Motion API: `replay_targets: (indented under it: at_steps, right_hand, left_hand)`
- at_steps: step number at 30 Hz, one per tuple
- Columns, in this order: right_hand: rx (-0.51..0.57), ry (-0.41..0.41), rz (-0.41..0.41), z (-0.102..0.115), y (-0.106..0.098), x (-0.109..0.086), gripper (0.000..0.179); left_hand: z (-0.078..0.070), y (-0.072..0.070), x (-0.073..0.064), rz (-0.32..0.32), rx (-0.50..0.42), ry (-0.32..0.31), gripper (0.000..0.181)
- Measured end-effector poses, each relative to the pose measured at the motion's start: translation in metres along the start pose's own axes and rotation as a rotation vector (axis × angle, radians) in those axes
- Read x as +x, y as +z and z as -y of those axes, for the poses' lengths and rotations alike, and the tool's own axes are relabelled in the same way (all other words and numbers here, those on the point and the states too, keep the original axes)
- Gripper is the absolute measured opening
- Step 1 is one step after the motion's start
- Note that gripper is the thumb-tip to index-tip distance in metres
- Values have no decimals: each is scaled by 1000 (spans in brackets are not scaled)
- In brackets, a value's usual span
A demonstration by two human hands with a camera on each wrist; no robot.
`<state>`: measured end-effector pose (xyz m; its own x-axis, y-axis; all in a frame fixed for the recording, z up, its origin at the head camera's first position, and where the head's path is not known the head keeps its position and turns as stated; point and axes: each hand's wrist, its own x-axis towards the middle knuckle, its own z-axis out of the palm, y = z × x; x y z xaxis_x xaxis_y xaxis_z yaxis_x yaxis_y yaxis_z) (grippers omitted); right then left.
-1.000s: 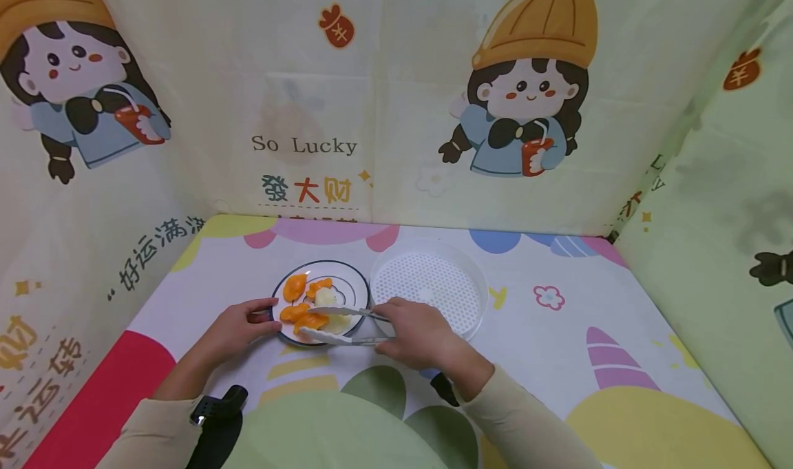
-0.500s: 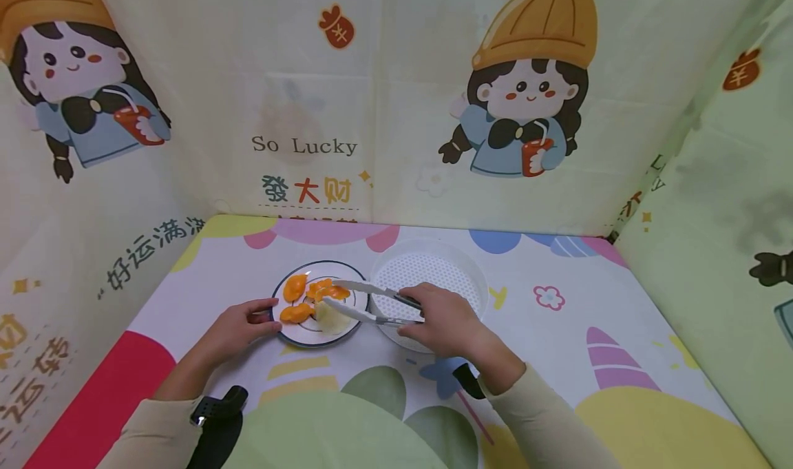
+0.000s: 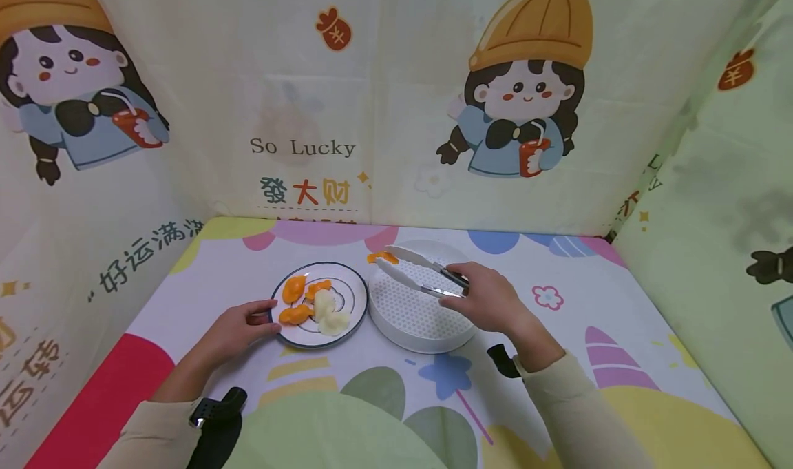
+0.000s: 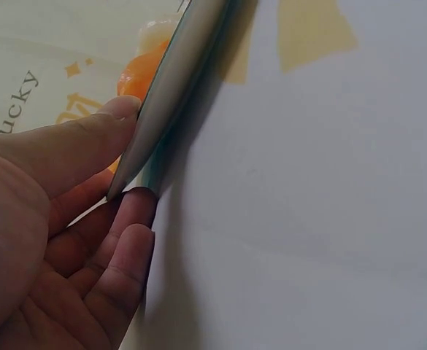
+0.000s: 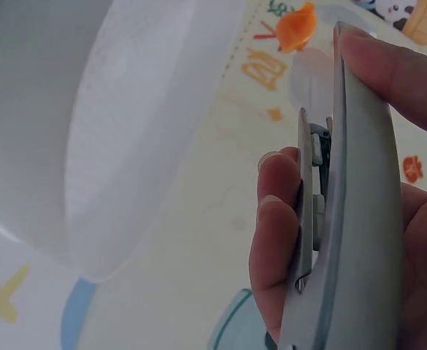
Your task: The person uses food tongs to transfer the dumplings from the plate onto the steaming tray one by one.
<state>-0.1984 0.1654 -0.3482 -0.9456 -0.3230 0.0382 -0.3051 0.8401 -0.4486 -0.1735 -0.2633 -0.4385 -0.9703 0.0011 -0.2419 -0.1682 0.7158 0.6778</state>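
At the left of the head view, my left hand (image 3: 238,335) grips the near-left rim of a white plate (image 3: 352,276) with a dark edge. The left wrist view shows the thumb above that rim and fingers beneath it. Three orange pieces (image 3: 296,315) and pale lumps (image 3: 334,324) lie on the plate. My right hand (image 3: 492,297) holds metal tongs (image 3: 427,269) with pale tips. Between those tips is an orange piece (image 3: 378,257), raised over the left far side of a round white perforated tray (image 3: 421,317). In the right wrist view, this orange piece (image 5: 295,29) appears beyond the tongs.
The plate and the tray stand side by side on a table with a colourful printed cover (image 3: 495,386). Behind and at both sides rise printed cloth walls (image 3: 403,111). A black strap (image 3: 217,414) is on the left wrist, and another (image 3: 503,360) hangs by the right.
The right hand and tongs have moved right and away from me, from the plate to above the tray, carrying an orange piece off the plate. My left hand stays on the rim.
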Motion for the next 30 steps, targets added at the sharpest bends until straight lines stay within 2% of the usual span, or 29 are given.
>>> replay_targets:
  at_steps: [7,13,17,22,30]
  right_hand:
    - [-6,42,26,-16,4,8,59]
    - [-7,22,42,-23,11,14,56]
    - [-18,18,48,-25,17,18,54]
    - [-38,54,82,-25,22,21,57]
    - [-51,69,113,-23,24,25,59]
  left_hand:
    - [-1,1,-2,-7,1,-5,68]
    - [0,1,-2,-9,1,1,68]
    - [0,1,-2,-6,-4,-1,68]
    - [1,0,-2,1,-20,-12,69]
    - [1,1,-2,0,-23,-19,70]
